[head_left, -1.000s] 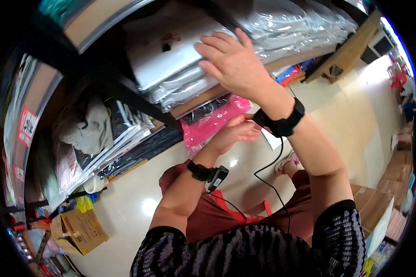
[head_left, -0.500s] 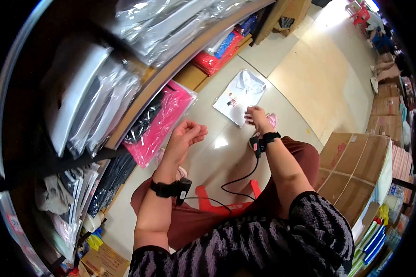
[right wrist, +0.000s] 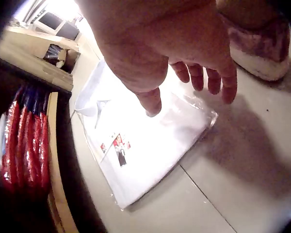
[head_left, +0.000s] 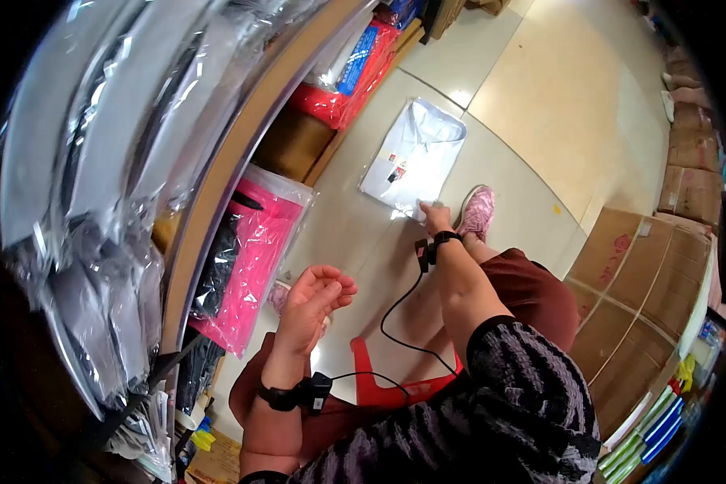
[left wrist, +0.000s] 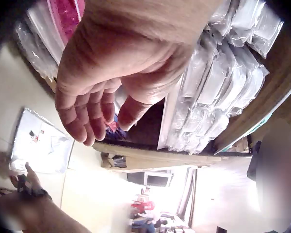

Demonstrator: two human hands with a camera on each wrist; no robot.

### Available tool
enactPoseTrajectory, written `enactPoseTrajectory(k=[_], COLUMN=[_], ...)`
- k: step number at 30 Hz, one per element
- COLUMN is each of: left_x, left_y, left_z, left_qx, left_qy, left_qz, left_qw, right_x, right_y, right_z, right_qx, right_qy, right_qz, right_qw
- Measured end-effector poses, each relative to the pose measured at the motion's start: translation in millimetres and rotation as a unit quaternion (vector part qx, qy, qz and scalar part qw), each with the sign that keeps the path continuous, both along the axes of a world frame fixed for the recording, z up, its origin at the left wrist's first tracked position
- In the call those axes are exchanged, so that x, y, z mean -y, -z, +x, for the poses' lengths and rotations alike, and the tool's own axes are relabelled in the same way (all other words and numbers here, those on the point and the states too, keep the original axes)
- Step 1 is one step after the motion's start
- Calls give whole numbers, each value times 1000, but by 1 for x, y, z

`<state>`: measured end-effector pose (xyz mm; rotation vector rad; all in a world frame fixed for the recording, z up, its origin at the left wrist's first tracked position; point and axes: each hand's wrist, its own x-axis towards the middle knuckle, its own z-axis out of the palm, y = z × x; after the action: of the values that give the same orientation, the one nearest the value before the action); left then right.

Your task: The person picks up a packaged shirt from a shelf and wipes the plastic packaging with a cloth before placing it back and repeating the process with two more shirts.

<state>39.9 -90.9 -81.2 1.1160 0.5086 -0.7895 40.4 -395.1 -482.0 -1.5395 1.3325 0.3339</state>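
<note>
A folded white shirt in clear plastic (head_left: 418, 153), with a small red and black print, lies on the tiled floor. The right hand (head_left: 436, 218) is at its near edge; in the right wrist view that hand (right wrist: 169, 63) is over the shirt (right wrist: 140, 155), fingers spread and pointing down, nothing gripped. Whether the thumb touches the plastic I cannot tell. The left hand (head_left: 313, 302) hangs empty beside the shelf, fingers loosely bent, near a pink plastic-wrapped pack (head_left: 250, 282). The left wrist view shows the left hand (left wrist: 116, 73) with relaxed fingers.
Plastic-wrapped garments (head_left: 129, 129) fill the shelf at left, with red packs (head_left: 339, 97) on the lower level. A strapped cardboard box (head_left: 629, 298) stands at right. A red stool (head_left: 371, 379) is beneath the person, whose pink shoe (head_left: 478, 210) is beside the shirt.
The right hand has come down from the upper shelf's packs to the shirt on the floor. The left hand stays empty and has shifted slightly. The head view has turned toward the floor.
</note>
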Motion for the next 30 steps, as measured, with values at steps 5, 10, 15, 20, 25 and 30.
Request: enactPoseTrajectory(k=[5, 10, 15, 20, 25, 30], left_x=[-1, -1, -3, -6, 4, 9], left_y=[4, 3, 2, 21, 13, -8], left_z=[7, 8, 2, -7, -16, -29], left_qx=[-24, -15, 33, 74, 72, 120], left_qy=[-14, -7, 27, 48, -25, -38], left_qz=[-15, -9, 5, 15, -5, -136], left_qw=[999, 1000, 999, 996, 997, 983], right_x=[-14, -15, -22, -34, -86, -111], right_y=[27, -69, -152, -239, -360, -415], right_z=[-2, 7, 30, 23, -19, -96], right_qx=[4, 120, 171, 278, 342, 312], right_qy=[21, 88, 129, 66, 70, -83], right_qz=[-48, 259, 391, 346, 382, 340], right_qw=[999, 954, 895, 894, 856, 883])
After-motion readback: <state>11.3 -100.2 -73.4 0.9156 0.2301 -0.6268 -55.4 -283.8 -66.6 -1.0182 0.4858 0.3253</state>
